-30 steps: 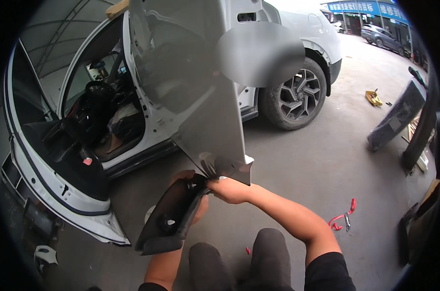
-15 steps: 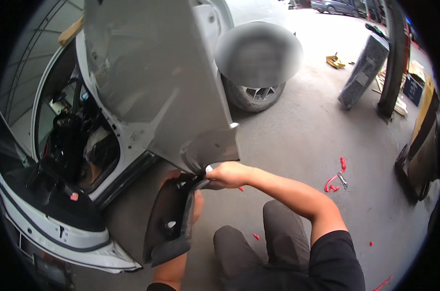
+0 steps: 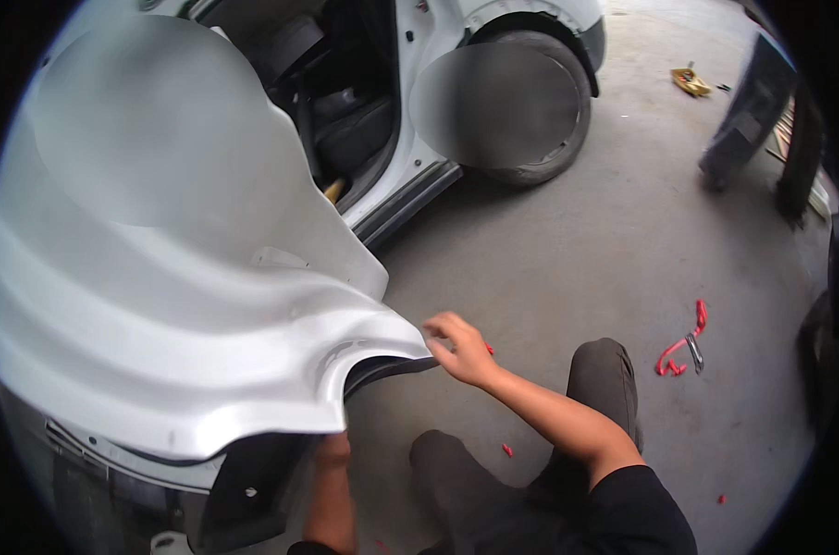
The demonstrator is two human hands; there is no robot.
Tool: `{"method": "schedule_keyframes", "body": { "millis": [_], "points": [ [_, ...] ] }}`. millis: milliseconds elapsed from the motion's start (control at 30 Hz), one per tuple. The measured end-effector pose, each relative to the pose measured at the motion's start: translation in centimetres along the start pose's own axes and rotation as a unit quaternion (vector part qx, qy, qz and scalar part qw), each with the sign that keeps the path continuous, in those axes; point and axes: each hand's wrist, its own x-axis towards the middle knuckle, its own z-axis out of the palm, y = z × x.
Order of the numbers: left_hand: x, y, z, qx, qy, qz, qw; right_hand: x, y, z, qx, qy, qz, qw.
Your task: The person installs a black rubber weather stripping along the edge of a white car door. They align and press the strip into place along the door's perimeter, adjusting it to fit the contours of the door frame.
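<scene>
A large silver-white car body panel [image 3: 244, 342] with a curved wheel-arch edge fills the left side. Black trim [image 3: 244, 490] shows beneath its lower edge, and a dark strip [image 3: 380, 372] follows the underside of the arch. My right hand [image 3: 455, 347] is at the panel's pointed right corner, thumb and curled fingers apart; slight blur hides whether it touches the edge. My left hand [image 3: 333, 448] reaches up from below, beside the arch's lower end. The panel hides its fingers, so what they hold cannot be seen.
Behind the panel stands a white car [image 3: 429, 111] with an open doorway and a partly blurred rear wheel [image 3: 567, 153]. Red scraps [image 3: 667, 361] and a metal tool [image 3: 694, 353] lie on the floor to the right. Farther back are a yellow tray [image 3: 690, 81] and a dark post [image 3: 797, 157].
The view has swung left, bringing the panel's silver outer face into sight. My right hand, earlier gripping the black trim's upper end, now has thumb and fingers apart. The panel now hides my left fingers.
</scene>
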Motion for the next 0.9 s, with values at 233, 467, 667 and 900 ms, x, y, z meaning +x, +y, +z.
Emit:
{"method": "schedule_keyframes", "body": {
  "millis": [233, 467, 667, 900],
  "points": [
    [0.0, 8.2, 5.3, 0.057, 0.048, 0.021, 0.997, -1.3, 5.1, 1.2, -0.124, -0.124, -0.035, 0.984],
    [-0.6, 12.8, 10.7, 0.187, 0.242, -0.119, 0.945, 0.8, 3.7, 2.1, -0.100, -0.168, -0.059, 0.979],
    [-0.2, 22.4, 16.8, 0.632, -0.121, 0.012, 0.765, 1.8, 4.1, 2.1, -0.116, -0.161, -0.086, 0.976],
    [2.3, 24.3, 16.6, 0.769, -0.211, -0.008, 0.604, 1.1, 3.8, 2.8, -0.112, -0.152, -0.101, 0.977]
  ]
}}
